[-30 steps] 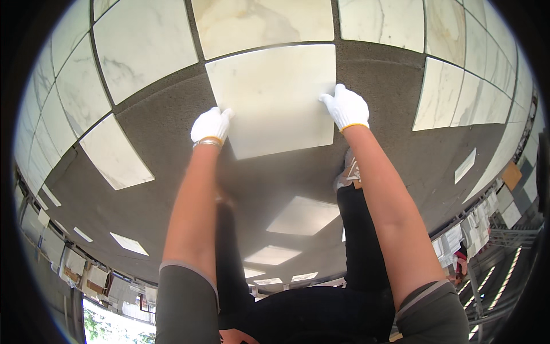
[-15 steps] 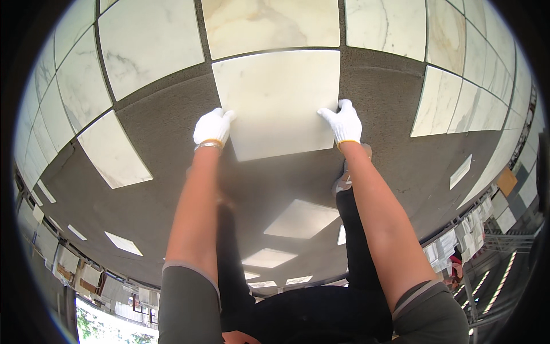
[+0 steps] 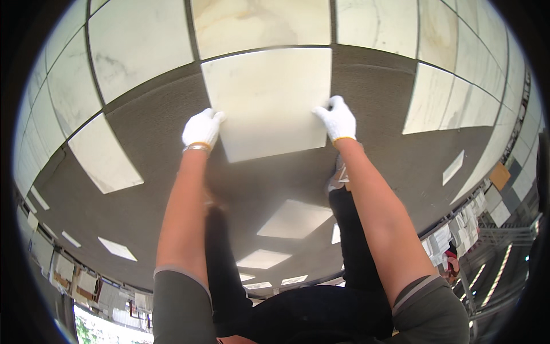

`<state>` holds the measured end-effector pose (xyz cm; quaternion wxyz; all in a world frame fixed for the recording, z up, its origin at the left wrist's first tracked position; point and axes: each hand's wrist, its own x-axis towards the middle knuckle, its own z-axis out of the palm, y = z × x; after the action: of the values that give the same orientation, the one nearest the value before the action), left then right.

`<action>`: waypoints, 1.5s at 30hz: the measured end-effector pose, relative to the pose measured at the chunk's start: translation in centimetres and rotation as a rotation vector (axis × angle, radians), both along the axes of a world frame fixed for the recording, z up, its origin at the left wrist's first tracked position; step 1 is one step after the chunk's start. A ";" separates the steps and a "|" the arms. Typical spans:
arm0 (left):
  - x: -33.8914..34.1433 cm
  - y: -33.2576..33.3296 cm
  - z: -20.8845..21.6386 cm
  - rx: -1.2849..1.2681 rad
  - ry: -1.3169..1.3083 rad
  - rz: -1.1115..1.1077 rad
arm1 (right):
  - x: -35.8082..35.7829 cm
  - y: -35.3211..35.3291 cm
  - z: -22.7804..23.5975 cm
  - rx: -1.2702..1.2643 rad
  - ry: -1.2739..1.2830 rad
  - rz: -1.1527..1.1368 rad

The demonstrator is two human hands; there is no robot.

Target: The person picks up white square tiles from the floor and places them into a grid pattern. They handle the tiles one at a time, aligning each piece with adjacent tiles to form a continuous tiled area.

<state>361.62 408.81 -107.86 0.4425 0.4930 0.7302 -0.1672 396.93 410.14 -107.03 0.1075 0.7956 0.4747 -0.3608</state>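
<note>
Head view: one tile (image 3: 269, 103) lies upper centre, its top edge just below the tan-veined tile (image 3: 260, 23), a thin dark gap between; whether it rests flat cannot be told. Two white-gloved hands grip it: the left hand (image 3: 201, 127) closed on its left edge, the right hand (image 3: 338, 119) on its right edge, thumb over the face. Some fingers are hidden.

Against half a second ago, tile, hands and surroundings sit slightly further left in the frame, the hold much the same; against a second ago, the right hand is a little lower along the edge.

Bare grey floor (image 3: 372, 97) flanks the tile. Three large tiles, the tan-veined one in the middle, span the top. One more tile (image 3: 104, 152) lies at left. One shoe (image 3: 338, 175) shows right of centre, one bracelet (image 3: 197, 147) on the left wrist. Two larger pale rectangles (image 3: 295, 218) lie lower centre.
</note>
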 end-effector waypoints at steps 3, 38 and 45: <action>0.1 -1.1 0.6 -0.006 0.003 0.035 | 0.1 -0.1 1.8 -0.058 -0.011 0.135; -11.8 -42.8 57.9 -0.225 -0.380 1.364 | 11.2 -16.7 57.8 -0.420 0.442 -0.471; -10.1 -51.5 63.5 0.083 -0.362 1.947 | 2.4 -8.2 57.6 -0.451 0.499 -0.103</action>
<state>351.50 357.32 -44.37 0.4743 -0.2889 0.7434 0.3727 399.31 401.91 -49.43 0.1429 0.6618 0.3539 -0.6453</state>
